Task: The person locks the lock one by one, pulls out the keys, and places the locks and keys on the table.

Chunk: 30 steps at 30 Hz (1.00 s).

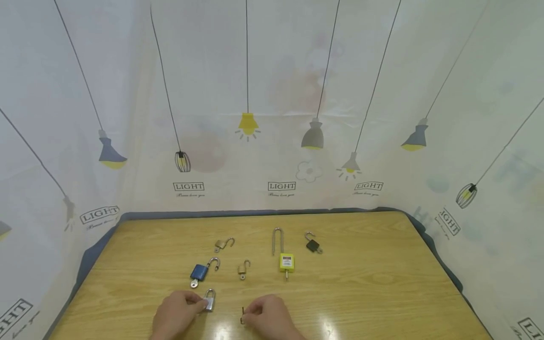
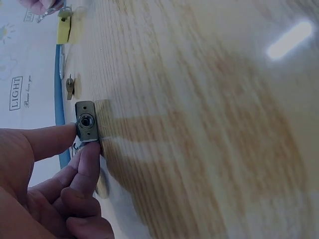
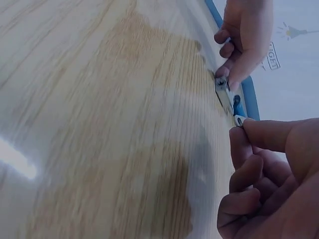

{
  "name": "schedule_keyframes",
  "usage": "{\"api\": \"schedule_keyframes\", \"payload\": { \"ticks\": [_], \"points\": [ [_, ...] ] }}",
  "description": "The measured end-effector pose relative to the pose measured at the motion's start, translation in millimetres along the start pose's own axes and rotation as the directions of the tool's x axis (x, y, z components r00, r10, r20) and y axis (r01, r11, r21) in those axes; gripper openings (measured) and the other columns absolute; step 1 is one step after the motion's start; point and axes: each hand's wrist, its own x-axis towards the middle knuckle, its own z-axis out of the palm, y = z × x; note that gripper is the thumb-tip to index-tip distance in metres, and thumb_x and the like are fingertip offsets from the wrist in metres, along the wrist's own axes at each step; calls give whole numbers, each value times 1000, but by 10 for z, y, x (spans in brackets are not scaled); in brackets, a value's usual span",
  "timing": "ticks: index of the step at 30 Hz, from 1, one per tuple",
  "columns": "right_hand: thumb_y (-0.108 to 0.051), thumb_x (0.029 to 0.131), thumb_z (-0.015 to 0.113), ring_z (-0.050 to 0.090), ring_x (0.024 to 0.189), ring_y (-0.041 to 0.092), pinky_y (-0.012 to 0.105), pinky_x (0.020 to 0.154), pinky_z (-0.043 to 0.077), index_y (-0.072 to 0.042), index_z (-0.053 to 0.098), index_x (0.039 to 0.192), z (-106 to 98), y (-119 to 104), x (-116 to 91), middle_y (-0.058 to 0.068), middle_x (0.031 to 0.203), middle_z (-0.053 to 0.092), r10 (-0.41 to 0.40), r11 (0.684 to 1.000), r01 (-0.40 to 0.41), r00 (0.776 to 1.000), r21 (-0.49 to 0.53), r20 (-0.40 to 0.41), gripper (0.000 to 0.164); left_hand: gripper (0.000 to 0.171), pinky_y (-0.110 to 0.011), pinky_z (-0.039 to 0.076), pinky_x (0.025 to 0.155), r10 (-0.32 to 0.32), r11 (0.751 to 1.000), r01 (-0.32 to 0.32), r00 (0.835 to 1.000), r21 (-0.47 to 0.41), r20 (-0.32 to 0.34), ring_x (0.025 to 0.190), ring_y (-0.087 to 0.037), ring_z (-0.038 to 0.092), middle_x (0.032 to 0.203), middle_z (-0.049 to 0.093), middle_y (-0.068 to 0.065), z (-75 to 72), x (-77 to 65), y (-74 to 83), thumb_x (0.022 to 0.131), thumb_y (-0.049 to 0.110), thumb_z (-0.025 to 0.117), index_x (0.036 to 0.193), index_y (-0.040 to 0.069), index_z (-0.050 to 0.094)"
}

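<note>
My left hand (image 1: 176, 314) pinches a silver padlock (image 1: 209, 302) between thumb and fingers, its shackle up. In the left wrist view the padlock's underside faces the camera, with a bare round keyhole (image 2: 85, 120). To the right of it, my right hand (image 1: 272, 316) pinches a small key (image 1: 242, 315) by fingertips and thumb. The right wrist view shows only part of this key (image 3: 239, 120); the fingers cover the rest. Just beyond my left hand lies a blue padlock (image 1: 198, 273) with its shackle open and a key in its base.
Farther back on the wooden table (image 1: 374, 278) lie a brass padlock (image 1: 220, 244), a smaller brass padlock (image 1: 242, 270), a yellow padlock (image 1: 286, 262) with a long shackle (image 1: 277, 236), and a black padlock (image 1: 312, 245). Keys stick out of them. Printed cloth (image 1: 229, 198) hangs around the table.
</note>
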Motion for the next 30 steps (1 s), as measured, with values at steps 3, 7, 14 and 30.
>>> {"api": "schedule_keyframes", "payload": {
  "ticks": [3,7,14,30],
  "points": [
    [-21,77,76,54,67,15,34,62,44,-16,68,73,100,-58,3,-6,69,62,32,999,-32,999,-24,5,10,31,-35,43,64,21,1000,-21,1000,-5,-20,73,-16,56,82,67,1,-20,6,-20,81,43,70,92,13,72],
    [-21,74,75,54,62,15,33,57,44,-17,65,68,262,-113,11,-6,65,61,76,996,-76,997,-45,-3,13,31,-42,47,71,60,998,-61,996,-15,-70,84,-22,61,95,70,-6,-96,20,-46,86,41,65,97,12,72],
    [-25,76,75,54,58,16,34,53,43,-18,62,63,569,-167,111,-4,60,59,162,982,-161,987,-103,6,19,36,-51,47,80,35,999,-37,995,-24,-98,97,-33,62,102,71,-10,-243,110,-95,90,42,59,102,10,71],
    [-27,78,75,51,58,17,36,56,45,-16,63,66,836,-359,226,-4,61,57,207,935,-206,978,-287,-27,19,36,-52,46,79,16,999,-19,995,-26,-103,97,-36,61,96,71,-9,-325,123,-134,91,38,57,101,6,71]
  ]
}}
